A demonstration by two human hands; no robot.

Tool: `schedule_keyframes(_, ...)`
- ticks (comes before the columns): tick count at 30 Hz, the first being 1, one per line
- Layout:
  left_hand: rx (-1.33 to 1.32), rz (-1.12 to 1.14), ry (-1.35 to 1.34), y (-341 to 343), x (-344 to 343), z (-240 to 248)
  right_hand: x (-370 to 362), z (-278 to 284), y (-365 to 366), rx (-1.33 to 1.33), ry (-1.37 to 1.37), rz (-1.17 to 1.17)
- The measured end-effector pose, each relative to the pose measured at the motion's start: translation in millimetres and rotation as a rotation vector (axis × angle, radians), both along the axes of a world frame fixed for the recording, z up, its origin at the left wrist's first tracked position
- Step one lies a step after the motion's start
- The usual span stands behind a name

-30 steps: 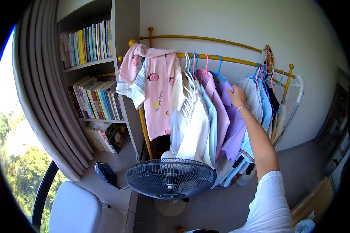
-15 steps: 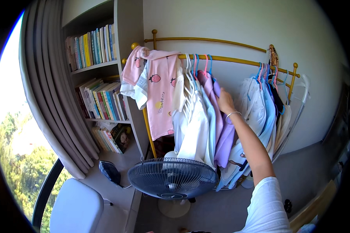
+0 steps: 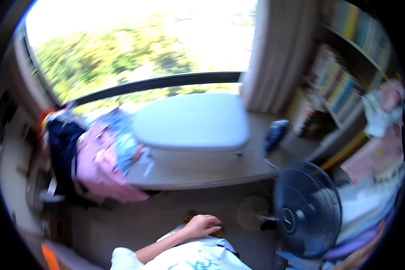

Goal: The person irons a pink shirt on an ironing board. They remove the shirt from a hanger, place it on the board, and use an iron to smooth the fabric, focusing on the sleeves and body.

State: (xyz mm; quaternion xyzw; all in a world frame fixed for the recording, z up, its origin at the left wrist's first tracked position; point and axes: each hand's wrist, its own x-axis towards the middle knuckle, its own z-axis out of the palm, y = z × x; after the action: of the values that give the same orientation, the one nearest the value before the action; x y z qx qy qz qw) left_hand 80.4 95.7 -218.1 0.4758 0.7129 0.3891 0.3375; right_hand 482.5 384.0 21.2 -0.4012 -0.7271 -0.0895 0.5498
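My left hand (image 3: pixel 203 226) rests in front of my body by the white shirt (image 3: pixel 202 256), its fingers loosely bent and holding nothing that I can see. At the lower right rim, my right hand (image 3: pixel 368 248) reaches up against a purple garment (image 3: pixel 355 243); blur and the dark picture edge hide its grip. Above it hang white garments (image 3: pixel 364 202) and a pink printed garment (image 3: pixel 380 150), all smeared by motion. A black fan (image 3: pixel 308 209) stands just left of these clothes.
Beneath the window, a pale ironing board (image 3: pixel 191 121) sits on a ledge (image 3: pixel 189 173). A heap of clothes (image 3: pixel 96 157) lies at its left end. To its right are a dark blue iron (image 3: pixel 276 135), a curtain (image 3: pixel 276 54) and a bookshelf (image 3: pixel 357 45).
The view has swung left to the window, ironing board and clothes heap. The rack and fan now appear at the right. My left hand has come into view; my right stays beside the purple garment.
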Motion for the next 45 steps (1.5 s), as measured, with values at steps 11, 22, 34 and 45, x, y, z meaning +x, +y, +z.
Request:
schedule_keyframes(11, 0.123, 0.923, -0.108, -142.3, -85.1, -23.7, -335.5, -125.2, -134.7, -0.668, 0.017, 0.713)
schedule_keyframes(22, 0.309, 1.484, 0.133, -330.4, -417.2, -71.5, -547.1, -162.3, -210.9, -0.945, -0.27, 0.821)
schedule_keyframes(34, -0.187, 1.197, 0.014, -325.1, -559.9, -127.3, -631.5, -227.4, -263.4, -0.57, -1.059, 0.51)
schedule_keyframes(45, 0.802, 1.111, -0.322, -302.4, -506.8, 172.8, -738.7, -115.8, -307.9, -0.614, -0.589, 1.333)
